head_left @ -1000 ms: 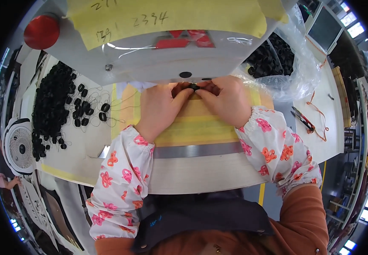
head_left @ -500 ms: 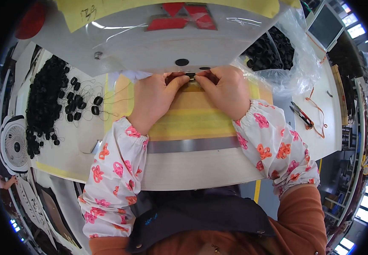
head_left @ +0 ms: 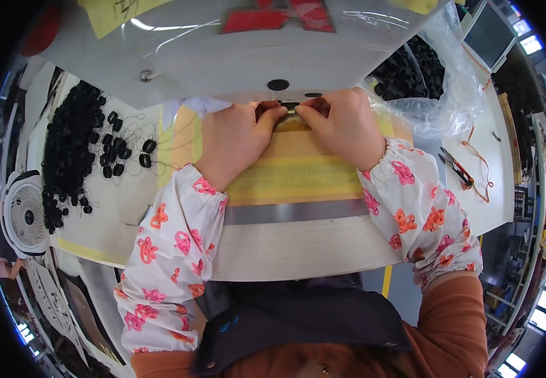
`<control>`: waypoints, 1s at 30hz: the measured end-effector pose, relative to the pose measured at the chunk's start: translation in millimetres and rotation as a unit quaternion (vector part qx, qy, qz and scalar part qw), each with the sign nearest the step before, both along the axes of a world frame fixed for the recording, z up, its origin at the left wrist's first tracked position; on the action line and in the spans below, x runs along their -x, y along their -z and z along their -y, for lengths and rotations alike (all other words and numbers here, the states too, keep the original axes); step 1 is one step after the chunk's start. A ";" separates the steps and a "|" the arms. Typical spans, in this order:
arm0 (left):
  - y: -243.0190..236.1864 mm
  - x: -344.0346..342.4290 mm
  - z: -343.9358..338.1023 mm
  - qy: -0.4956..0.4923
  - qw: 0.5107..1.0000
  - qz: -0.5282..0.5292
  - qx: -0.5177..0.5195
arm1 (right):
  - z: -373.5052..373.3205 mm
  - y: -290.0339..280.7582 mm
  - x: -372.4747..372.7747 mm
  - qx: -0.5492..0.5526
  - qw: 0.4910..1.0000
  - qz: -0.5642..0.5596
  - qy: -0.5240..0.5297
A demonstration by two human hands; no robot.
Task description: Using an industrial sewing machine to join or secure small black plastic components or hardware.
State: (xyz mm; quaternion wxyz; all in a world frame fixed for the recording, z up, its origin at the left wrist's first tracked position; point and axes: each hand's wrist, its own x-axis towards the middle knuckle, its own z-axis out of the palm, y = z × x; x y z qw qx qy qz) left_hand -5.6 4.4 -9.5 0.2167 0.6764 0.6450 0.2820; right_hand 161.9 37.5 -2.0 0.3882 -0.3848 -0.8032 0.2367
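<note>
Below the front of a white sewing-machine head, a small black band spans the gap between my two hands. My left hand pinches its left end between thumb and fingers. At the other end, my right hand grips it in the same way. Both thumbs point inward, almost meeting, over the yellow-taped work surface. The machine and my fingers hide most of the band, so its full shape cannot be made out.
Many small black loops with trailing threads lie heaped at the left. A clear plastic bag of black pieces stands back right. Thread snips and an orange cord lie at right. A white fan is far left.
The whole view has shifted slightly, moving the scene a little to the right. Both hands keep their pinch on the black band under the machine head.
</note>
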 end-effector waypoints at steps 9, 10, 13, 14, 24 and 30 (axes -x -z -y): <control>0.2 0.4 -1.6 0.000 0.997 0.063 -0.040 | -0.3 -4.6 2.2 -0.006 0.999 0.029 0.013; -0.1 0.7 -1.4 0.000 0.997 0.065 -0.040 | 0.3 -4.9 2.4 -0.006 0.999 0.031 0.013; -1.2 1.9 0.4 0.002 0.998 0.049 -0.024 | 1.6 -5.9 3.5 0.009 0.999 0.048 0.024; -1.0 2.6 2.6 -0.015 0.998 0.064 0.000 | 2.6 -4.5 4.8 0.017 0.997 0.066 0.032; -6.4 1.1 4.7 -0.042 0.996 0.081 0.000 | 3.6 -8.6 5.1 0.047 0.993 0.092 0.050; -2.7 1.7 -2.6 -0.022 0.999 0.044 -0.015 | -4.8 0.6 1.6 0.023 0.997 0.063 0.049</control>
